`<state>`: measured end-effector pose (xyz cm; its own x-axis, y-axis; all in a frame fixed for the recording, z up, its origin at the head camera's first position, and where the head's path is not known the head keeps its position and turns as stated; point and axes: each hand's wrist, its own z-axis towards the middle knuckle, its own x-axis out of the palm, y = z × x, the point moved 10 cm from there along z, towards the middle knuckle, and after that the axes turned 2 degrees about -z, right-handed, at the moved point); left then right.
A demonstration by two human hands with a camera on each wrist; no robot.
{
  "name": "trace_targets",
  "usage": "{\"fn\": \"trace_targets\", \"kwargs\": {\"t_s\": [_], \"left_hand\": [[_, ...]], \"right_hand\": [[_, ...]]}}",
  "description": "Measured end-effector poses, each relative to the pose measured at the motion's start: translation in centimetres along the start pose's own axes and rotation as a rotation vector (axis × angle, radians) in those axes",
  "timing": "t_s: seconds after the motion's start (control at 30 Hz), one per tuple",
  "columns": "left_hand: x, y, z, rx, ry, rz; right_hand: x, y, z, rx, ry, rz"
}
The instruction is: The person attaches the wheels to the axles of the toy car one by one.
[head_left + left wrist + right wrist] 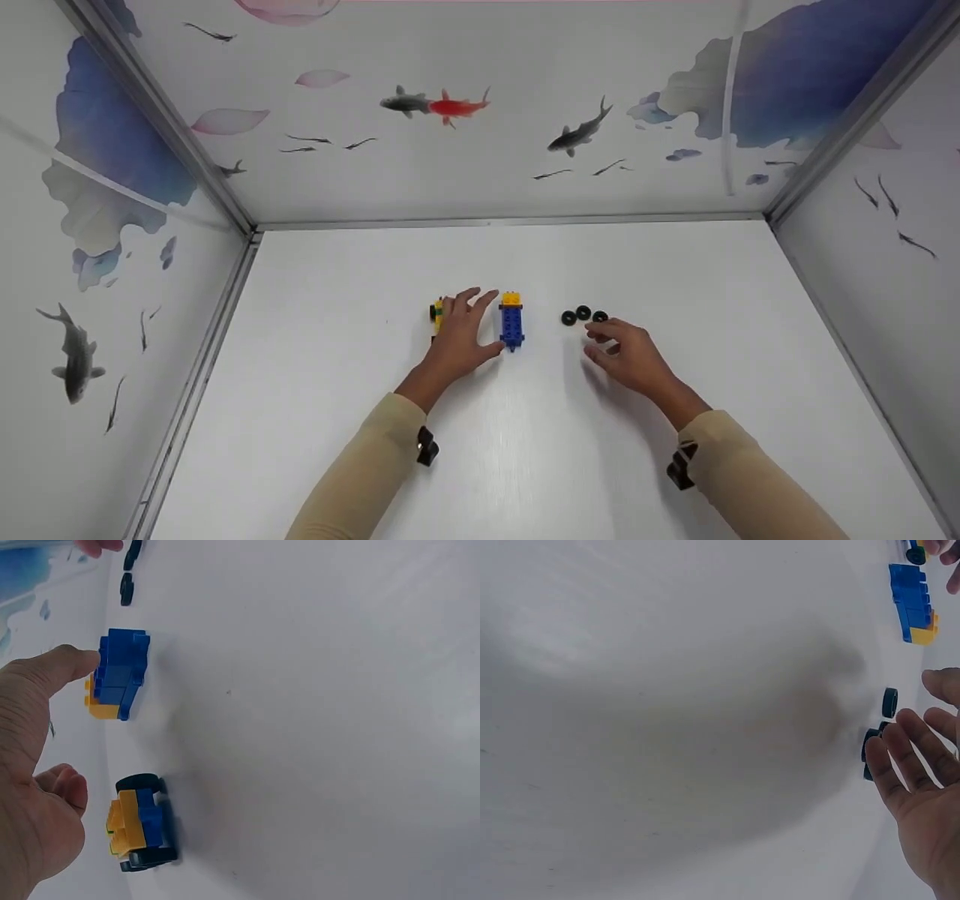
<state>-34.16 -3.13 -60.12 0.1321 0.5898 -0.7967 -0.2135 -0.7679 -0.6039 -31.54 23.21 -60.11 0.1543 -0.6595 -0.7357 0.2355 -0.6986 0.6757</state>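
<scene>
Clock as seen from my head, 12 dead ahead. Left hand: thumb and fingers wide apart, holding nothing. Thumb tip right by the near left corner of the blue base; can't tell if it touches. Forefinger tip just off the base's far end, on its 9 o'clock side. Right hand: small gap between thumb and fingertips, nothing held; tips just beside the nearest of the loose black wheels, contact unclear. Base lies at 3 o'clock from my left hand, long axis 12 to 6, studs up, yellow brick at its 12 o'clock end. Car is at 10 o'clock from that hand, part hidden by it from above; yellow and blue bricks, own black wheels. Loose wheels bunched at 10-11 o'clock from my right hand, 3 o'clock from the base; exact count unclear, fingers cover part. All on the white table. Further out: tan sleeves in from 7 and 5 o'clock, black device at each cuff. Back wall at 12, painted fish, one red; metal rails in the corners.
</scene>
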Motion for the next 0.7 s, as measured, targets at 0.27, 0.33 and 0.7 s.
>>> {"fn": "trace_targets", "kwargs": {"t_s": [0.27, 0.33, 0.7], "left_hand": [[1.3, -0.8, 0.6, 0.002, 0.04, -0.014], [1.7, -1.1, 0.7, 0.015, 0.046, -0.015], [3.4, -1.9, 1.4, 0.027, 0.09, -0.051]], "right_hand": [[-0.3, -1.2, -0.1, 0.025, -0.016, -0.007], [-0.3, -1.4, -0.1, 0.033, -0.019, -0.007], [-0.7, -1.3, 0.0, 0.02, -0.064, -0.004]]}}
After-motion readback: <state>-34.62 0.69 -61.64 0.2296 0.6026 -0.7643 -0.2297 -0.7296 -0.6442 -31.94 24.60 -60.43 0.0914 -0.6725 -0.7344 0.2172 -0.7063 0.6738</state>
